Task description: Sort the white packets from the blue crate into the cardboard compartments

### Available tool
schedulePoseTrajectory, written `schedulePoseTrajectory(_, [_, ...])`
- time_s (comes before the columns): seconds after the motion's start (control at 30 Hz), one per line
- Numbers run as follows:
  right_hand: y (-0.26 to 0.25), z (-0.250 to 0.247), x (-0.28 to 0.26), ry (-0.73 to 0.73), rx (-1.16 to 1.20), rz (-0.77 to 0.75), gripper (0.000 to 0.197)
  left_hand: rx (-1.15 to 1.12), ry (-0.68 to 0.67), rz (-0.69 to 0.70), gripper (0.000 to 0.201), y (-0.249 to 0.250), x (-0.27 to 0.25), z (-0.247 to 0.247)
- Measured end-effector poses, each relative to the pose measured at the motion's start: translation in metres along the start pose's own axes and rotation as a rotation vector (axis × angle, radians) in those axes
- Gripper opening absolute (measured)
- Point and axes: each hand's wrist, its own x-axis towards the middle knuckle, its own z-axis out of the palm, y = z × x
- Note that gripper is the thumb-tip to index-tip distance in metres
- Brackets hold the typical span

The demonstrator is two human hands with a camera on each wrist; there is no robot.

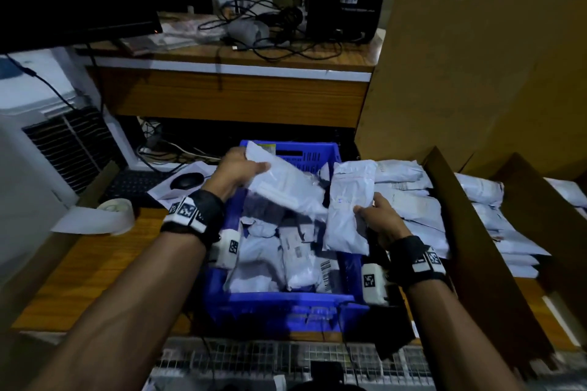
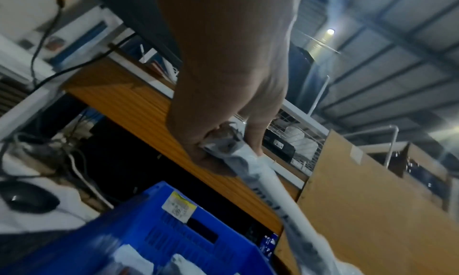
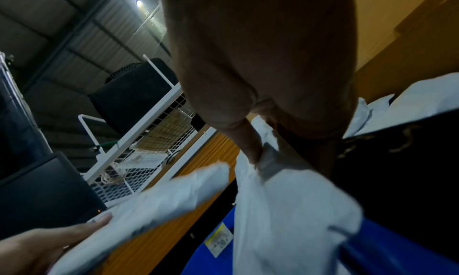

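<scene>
While a vent and label roll sit at the frame's left on the wooden table, the left hand pinches one packet by its end above the crate at centre, which is full of packets. Right of it, the right hand grips a second packet. Further right, cardboard compartments hold stacked packets. A cluttered desk spans the upper frame.
</scene>
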Motion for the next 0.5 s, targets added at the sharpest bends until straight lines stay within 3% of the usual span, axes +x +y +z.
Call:
schedulePoseTrajectory(0.1, [-0.005,0.01,-0.005,-0.012,0.053,-0.029,0.03,-0.338,0.058,0.057,0.031,0.011,-0.025,0.0])
schedulePoseTrajectory(0.2, [-0.016,0.023,-0.014,-0.112,0.119,-0.06,0.036,-0.515,-0.053,0.099,0.042,0.007,-0.047,0.014])
schedulePoseTrajectory(0.33, [-0.029,0.032,-0.03,-0.197,0.324,-0.082,0.043,-0.502,-0.147,0.117,0.047,-0.006,-0.069,0.033])
schedulePoseTrajectory(0.5, [-0.034,0.028,-0.05,-0.273,0.463,-0.167,0.047,-0.384,-0.122,0.211,0.047,-0.012,-0.088,0.041])
